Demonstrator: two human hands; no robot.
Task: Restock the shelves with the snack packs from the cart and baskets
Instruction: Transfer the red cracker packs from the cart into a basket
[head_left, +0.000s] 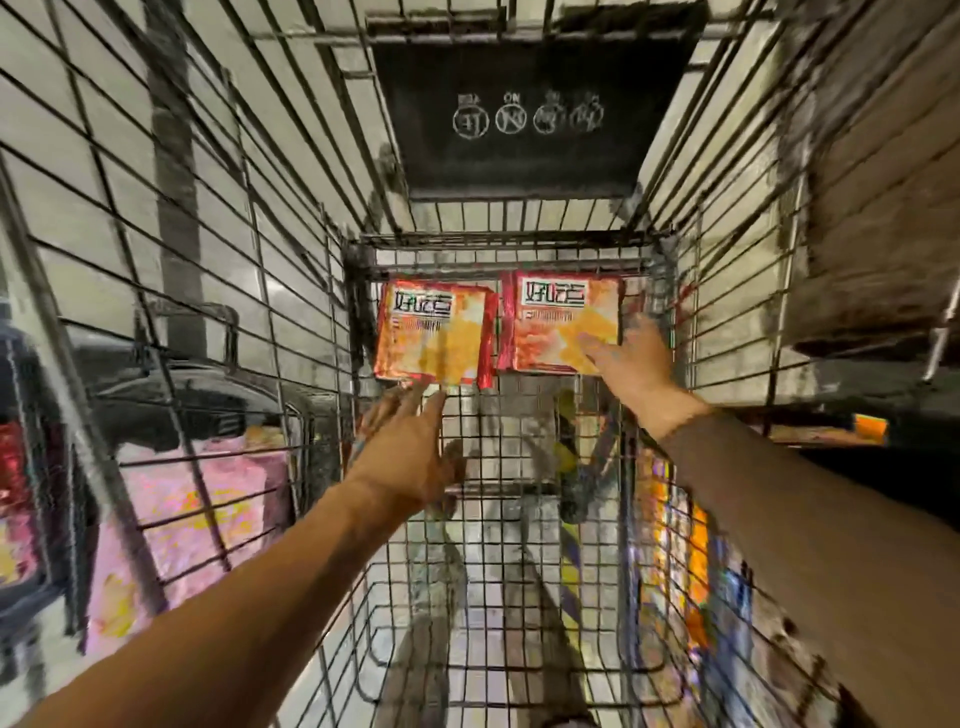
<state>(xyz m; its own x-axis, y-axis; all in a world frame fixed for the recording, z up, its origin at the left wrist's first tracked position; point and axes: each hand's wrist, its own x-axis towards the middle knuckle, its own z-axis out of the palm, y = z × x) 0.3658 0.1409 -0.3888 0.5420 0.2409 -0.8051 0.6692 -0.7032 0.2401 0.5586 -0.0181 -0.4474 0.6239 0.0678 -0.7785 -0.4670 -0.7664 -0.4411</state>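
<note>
Left hand (410, 457) fingers outstretched touch left pack's (434, 332) edge; right hand (631, 364) fingers splayed on right pack (563, 319).

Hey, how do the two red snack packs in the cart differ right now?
The left pack tilts a little; the right pack sits squarer. The left hand reaches the left pack's lower edge, while the right hand has fingers over the right pack's front. Both share the same red-and-orange print.

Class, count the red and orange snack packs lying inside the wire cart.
2, side by side at the cart's far end: the left red and orange snack pack and the right red and orange snack pack. More may be hidden.
</note>
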